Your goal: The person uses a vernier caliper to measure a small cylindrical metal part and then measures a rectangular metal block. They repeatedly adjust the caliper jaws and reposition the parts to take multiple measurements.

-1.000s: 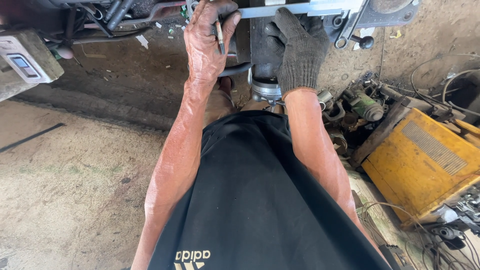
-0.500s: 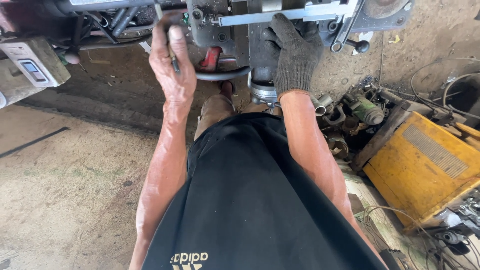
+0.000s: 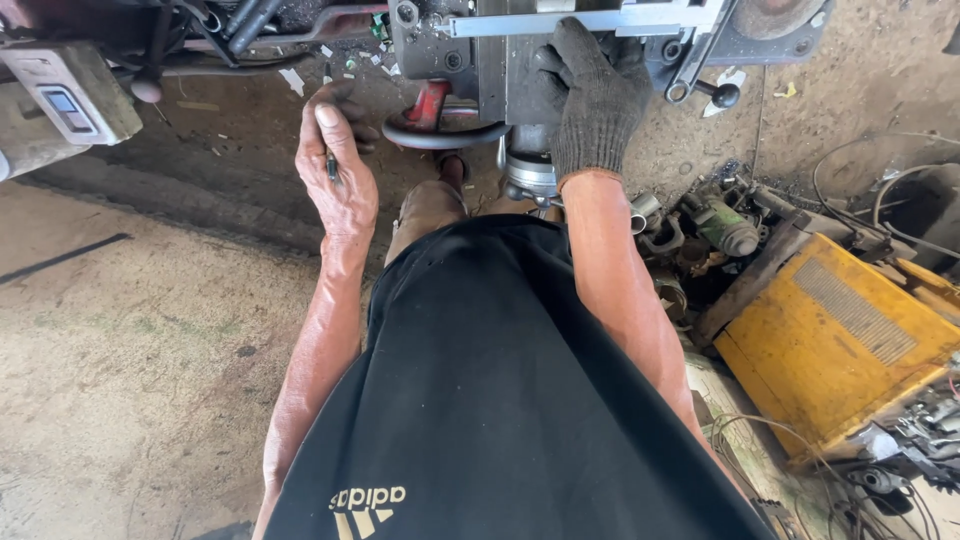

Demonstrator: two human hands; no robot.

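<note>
Left hand [image 3: 338, 175] grip clamped on small dark tool [image 3: 332, 165]; gloved right hand [image 3: 592, 95] grips grey machine [image 3: 505, 55]; yellow box [image 3: 835, 335] beside.

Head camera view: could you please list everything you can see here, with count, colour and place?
machine: one, grey metal, top centre
metal bar: one, silver, lying across the machine's top
handwheel: one, dark rim with red spokes, below the machine at left
spanner: one, grey, top right, leaning against the machine
yellow casing: one, yellow, dirty, right side on the floor
scrap parts: several, grey and greenish, between the machine and the casing
box with small screen: one, beige, top left
floor: concrete, grey-brown, left half
left hand: bare, holding a thin dark tool, left of the handwheel
right hand: in a dark knitted glove, gripping the machine
</note>
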